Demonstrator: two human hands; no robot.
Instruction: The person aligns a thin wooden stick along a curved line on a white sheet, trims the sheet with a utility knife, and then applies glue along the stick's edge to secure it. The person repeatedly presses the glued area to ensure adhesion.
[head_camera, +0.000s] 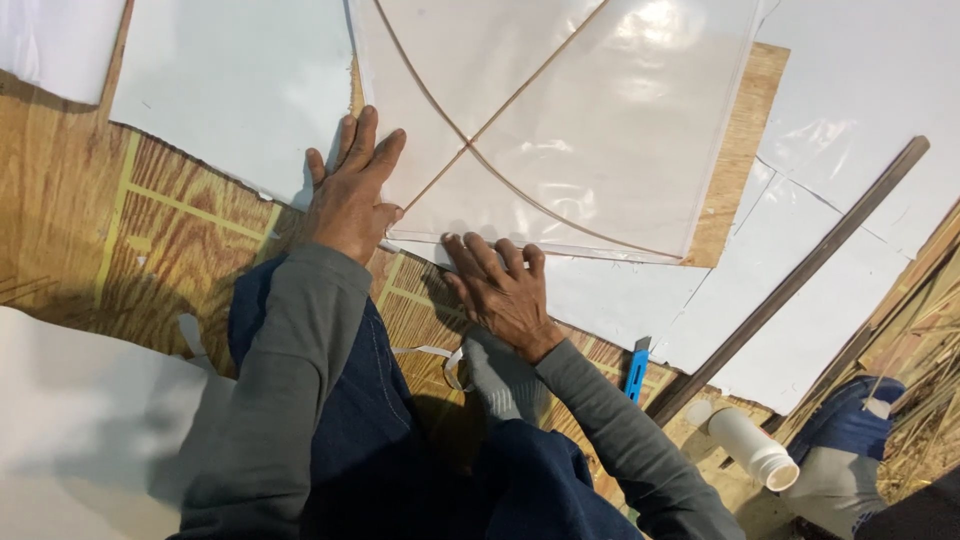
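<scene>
A clear plastic sheet (600, 130) lies on the floor with two thin sticks (470, 140) crossed over it, one straight and one bowed. My left hand (350, 190) lies flat with fingers spread on the sheet's left edge. Pressed on the sheet's near edge is my right hand (500, 285), fingers bent and tips down. Neither hand holds anything. Under the sheet's right side sits a plywood board (745, 140).
White sheets (240, 90) cover the wood-patterned floor (100, 230). A blue utility knife (637, 368) lies by my right forearm, a white glue bottle (752, 446) beyond it. A long dark bar (800, 280) runs diagonally at right. Another person's foot in a blue sandal (845, 420) is at the lower right.
</scene>
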